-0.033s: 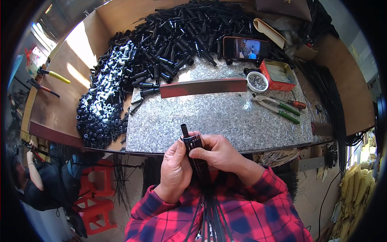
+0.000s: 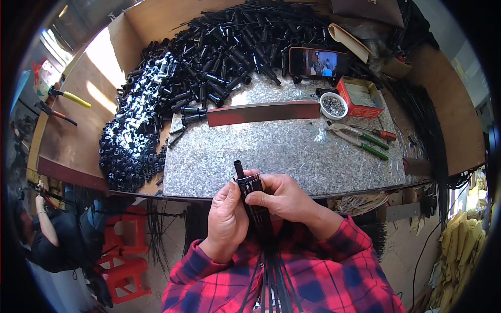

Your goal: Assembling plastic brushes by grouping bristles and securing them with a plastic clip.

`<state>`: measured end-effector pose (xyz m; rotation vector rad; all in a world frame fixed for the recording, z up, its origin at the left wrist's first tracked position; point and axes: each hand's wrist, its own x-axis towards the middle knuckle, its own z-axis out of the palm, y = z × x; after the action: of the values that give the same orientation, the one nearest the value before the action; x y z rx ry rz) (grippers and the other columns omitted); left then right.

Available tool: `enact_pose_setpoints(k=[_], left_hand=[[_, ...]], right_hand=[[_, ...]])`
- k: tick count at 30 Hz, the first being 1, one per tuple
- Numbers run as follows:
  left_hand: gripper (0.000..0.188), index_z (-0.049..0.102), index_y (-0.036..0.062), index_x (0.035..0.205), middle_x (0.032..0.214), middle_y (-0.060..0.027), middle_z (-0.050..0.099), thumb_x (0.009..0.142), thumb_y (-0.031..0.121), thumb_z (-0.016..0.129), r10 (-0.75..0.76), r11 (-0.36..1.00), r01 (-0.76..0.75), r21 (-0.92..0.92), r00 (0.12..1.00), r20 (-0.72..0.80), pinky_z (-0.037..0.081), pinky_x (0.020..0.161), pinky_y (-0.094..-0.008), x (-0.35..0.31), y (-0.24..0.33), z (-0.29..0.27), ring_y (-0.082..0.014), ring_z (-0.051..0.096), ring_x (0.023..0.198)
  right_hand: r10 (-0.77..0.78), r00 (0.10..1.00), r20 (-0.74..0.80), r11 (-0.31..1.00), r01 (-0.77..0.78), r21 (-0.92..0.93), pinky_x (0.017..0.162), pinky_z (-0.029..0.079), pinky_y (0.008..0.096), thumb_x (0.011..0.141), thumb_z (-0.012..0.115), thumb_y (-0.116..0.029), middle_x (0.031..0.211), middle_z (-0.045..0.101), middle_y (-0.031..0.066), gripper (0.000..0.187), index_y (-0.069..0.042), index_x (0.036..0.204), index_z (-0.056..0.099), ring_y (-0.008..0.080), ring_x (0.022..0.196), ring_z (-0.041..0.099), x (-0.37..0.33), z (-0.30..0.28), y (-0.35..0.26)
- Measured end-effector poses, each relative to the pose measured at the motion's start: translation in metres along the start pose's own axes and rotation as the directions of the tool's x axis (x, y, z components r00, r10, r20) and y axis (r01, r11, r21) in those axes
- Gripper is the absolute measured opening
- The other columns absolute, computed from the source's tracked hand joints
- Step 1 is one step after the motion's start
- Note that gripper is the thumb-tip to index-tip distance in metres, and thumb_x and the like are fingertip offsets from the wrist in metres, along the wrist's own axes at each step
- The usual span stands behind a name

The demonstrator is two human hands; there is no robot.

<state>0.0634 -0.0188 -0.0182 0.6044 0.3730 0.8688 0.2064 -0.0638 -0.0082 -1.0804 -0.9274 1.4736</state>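
Close to my chest, below the table's front edge, both hands hold a bundle of thin black ribs gathered round a black tube [image 2: 239, 168], which looks like an umbrella frame [image 2: 255, 211]. The tube's open end points up and away from me; the ribs run down over my lap. My left hand [image 2: 227, 219] is closed on its left side, thumb near the ring where the ribs meet. From the right, my right hand [image 2: 284, 198] pinches the ribs just under that ring. A fine, shiny wire seems to extend from there to the right. Some fingertips are hidden behind the bundle.
Ahead lies a speckled stone slab [image 2: 235, 151] strewn with wire bits. Black tubes [image 2: 224, 62] and notched rings [image 2: 130, 146] are heaped behind and left. A dark red bar [image 2: 263, 113], white cup [image 2: 333, 106], red box [image 2: 361, 110], green-handled pliers [image 2: 360, 141] and phone [image 2: 318, 63] lie beyond.
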Motion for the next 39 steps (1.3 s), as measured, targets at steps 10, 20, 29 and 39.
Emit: enact_pose_setpoints(k=[10,20,29,39], left_hand=[[0.038,0.052,-0.0039,0.121,0.11,-0.0152,0.06,0.099,0.026,0.044,-0.005,0.999,0.007,-0.049,1.0,0.027,0.052,0.082,-0.0367,-0.001,-0.003,0.006,-0.0237,0.061,0.094],[0.038,0.052,-0.0043,0.123,0.117,-0.0111,0.06,0.1,0.025,0.042,0.009,1.0,-0.009,-0.002,1.0,-0.025,0.041,0.097,-0.0336,-0.003,-0.004,0.008,-0.019,0.056,0.108],[0.034,0.057,-0.0012,0.119,0.11,-0.0075,0.062,0.101,0.024,0.042,0.009,1.0,-0.008,-0.013,1.0,0.014,0.045,0.091,-0.0271,0.001,-0.007,-0.001,-0.0131,0.058,0.101],[0.048,0.036,0.003,0.135,0.112,-0.0105,0.056,0.099,0.034,0.041,-0.134,0.984,0.156,-0.08,0.964,0.231,0.046,0.085,-0.0319,0.002,0.006,-0.017,-0.0172,0.058,0.096]], right_hand=[[0.04,0.996,0.073,0.999,-0.043,0.032,0.063,0.043,0.0201,0.09,0.063,-0.015,0.078,0.06,-0.0031,0.014,-0.001,0.091,0.063,0.0027,0.071,0.053,0.001,-0.007,-0.008],[-0.112,0.993,-0.02,0.989,0.11,-0.096,0.055,0.044,0.0201,0.09,0.062,-0.015,0.083,0.061,-0.0035,0.018,-0.002,0.102,0.061,0.0024,0.069,0.054,0.003,0.002,0.003],[0.004,0.996,-0.088,0.729,-0.063,-0.681,0.059,0.046,0.0379,0.091,0.059,-0.02,0.073,0.06,0.0207,0.022,0.002,0.091,0.061,0.033,0.068,0.063,-0.012,0.012,-0.028],[-0.296,0.941,0.163,0.043,0.184,-0.982,0.069,0.047,0.0383,0.085,0.055,-0.004,0.082,0.062,0.0182,0.01,0.001,0.089,0.062,0.0321,0.08,0.063,0.061,-0.071,-0.101]])
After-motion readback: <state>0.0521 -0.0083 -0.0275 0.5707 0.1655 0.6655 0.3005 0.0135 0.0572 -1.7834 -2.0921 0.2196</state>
